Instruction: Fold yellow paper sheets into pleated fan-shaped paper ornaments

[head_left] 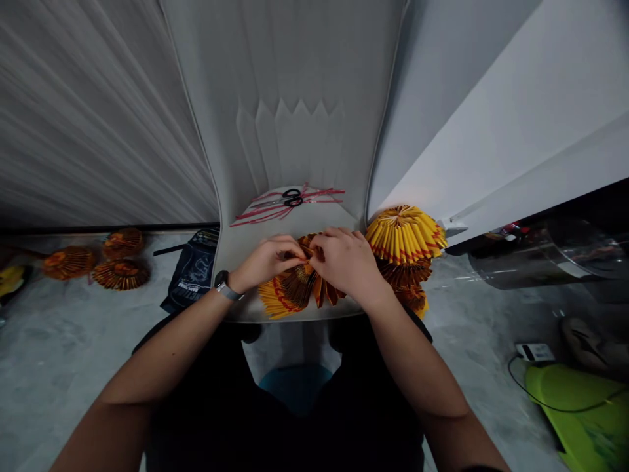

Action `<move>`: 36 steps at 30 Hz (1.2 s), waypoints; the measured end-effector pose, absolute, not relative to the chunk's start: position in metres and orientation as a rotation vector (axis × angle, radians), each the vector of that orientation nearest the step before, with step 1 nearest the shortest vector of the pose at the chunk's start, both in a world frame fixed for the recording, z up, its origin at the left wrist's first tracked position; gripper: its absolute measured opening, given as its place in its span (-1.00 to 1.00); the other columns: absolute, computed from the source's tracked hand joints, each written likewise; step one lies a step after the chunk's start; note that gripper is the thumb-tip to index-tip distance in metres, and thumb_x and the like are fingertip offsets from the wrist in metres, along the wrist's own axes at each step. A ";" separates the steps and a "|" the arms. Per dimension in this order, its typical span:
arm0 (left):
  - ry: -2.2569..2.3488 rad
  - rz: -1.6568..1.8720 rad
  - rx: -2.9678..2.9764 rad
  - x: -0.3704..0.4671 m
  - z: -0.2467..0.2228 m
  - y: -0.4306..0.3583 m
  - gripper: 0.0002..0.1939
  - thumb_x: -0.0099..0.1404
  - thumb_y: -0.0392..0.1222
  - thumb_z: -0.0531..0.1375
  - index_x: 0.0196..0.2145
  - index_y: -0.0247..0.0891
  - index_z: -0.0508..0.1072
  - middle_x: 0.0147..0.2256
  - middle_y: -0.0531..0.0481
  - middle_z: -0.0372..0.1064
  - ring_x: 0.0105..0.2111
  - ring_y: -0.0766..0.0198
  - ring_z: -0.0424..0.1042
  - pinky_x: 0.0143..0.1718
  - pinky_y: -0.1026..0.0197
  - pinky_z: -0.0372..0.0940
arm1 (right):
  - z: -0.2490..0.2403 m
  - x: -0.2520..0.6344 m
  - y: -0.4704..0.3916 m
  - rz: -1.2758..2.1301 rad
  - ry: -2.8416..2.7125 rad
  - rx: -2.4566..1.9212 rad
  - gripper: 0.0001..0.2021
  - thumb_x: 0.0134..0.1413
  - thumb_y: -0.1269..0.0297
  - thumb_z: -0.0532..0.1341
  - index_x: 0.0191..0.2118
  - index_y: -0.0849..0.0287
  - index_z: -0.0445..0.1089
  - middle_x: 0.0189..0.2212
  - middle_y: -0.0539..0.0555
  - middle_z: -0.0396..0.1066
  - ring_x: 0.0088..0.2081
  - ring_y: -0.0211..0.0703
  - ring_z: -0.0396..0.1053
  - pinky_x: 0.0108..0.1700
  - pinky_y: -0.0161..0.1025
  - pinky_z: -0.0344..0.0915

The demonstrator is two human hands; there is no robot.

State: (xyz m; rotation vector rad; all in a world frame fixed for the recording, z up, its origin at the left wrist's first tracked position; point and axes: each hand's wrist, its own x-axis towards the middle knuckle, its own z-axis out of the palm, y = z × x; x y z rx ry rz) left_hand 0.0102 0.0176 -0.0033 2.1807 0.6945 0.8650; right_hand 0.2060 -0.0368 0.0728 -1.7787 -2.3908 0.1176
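Observation:
A pleated yellow paper fan (291, 292) with red and dark markings lies at the front of a grey chair seat (246, 252). My left hand (275, 259), a watch on its wrist, is closed with its fingertips pinching the folds near the middle. From the other side my right hand (346, 259) pinches the same spot, finger and thumb nearly meeting the left ones. Whatever lies between the fingertips is too small to tell. Behind the hands, black-handled scissors (293, 198) rest among several thin red strips (265, 213) on the seat.
To the right stands a stack of round pleated paper pieces (405, 236). Several more pleated rounds (121, 274) lie on the floor at left, near a dark printed bag (189, 269). A green object (580, 406) and a white box with a cable (535, 353) are at right.

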 end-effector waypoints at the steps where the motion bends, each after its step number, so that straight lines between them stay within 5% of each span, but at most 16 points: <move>1: 0.693 0.867 2.170 0.009 -0.004 0.018 -0.87 0.35 -0.14 0.30 -0.27 -0.26 0.58 -0.31 -0.04 0.51 -0.28 0.27 0.48 -0.20 0.26 0.35 | 0.073 0.204 -0.036 0.110 -2.406 -1.791 -0.80 0.24 0.28 0.18 -0.18 0.13 0.57 -0.17 0.18 0.53 -0.09 0.04 0.43 0.00 -0.07 0.23; 10: 0.736 0.890 2.143 0.012 -0.011 0.014 -0.88 0.35 -0.16 0.29 -0.29 -0.25 0.58 -0.31 -0.05 0.52 -0.28 0.27 0.48 -0.18 0.23 0.35 | 0.069 0.194 -0.029 0.062 -2.382 -1.985 -0.79 0.21 0.39 0.15 -0.23 0.26 0.55 -0.18 0.32 0.49 -0.12 0.13 0.46 -0.16 -0.09 0.32; 17: 0.793 0.970 2.173 0.014 -0.008 0.016 -0.89 0.35 -0.15 0.30 -0.29 -0.22 0.58 -0.32 -0.02 0.53 -0.28 0.26 0.47 -0.18 0.21 0.32 | 0.060 0.212 -0.026 0.582 -2.176 -1.682 -0.92 0.11 0.38 0.27 -0.32 0.15 0.54 -0.25 0.10 0.50 -0.26 -0.14 0.45 -0.14 -0.22 0.29; 22: 0.844 0.983 2.204 0.017 -0.006 0.013 -0.87 0.35 -0.11 0.30 -0.23 -0.21 0.57 -0.34 0.01 0.54 -0.31 0.26 0.43 -0.22 0.20 0.29 | 0.046 0.223 -0.020 0.731 -2.046 -1.488 -0.93 0.05 0.39 0.31 -0.36 0.15 0.58 -0.32 0.05 0.48 -0.22 -0.15 0.42 -0.04 -0.20 0.28; 36: 0.726 1.073 2.260 0.018 -0.011 0.012 -0.89 0.38 -0.15 0.27 -0.23 -0.17 0.61 -0.23 -0.05 0.50 -0.22 0.27 0.46 -0.13 0.18 0.34 | 0.044 0.262 -0.016 0.925 -2.025 -1.286 -0.79 0.25 0.19 0.23 -0.13 0.11 0.59 -0.15 0.06 0.59 -0.10 -0.15 0.50 0.06 -0.18 0.35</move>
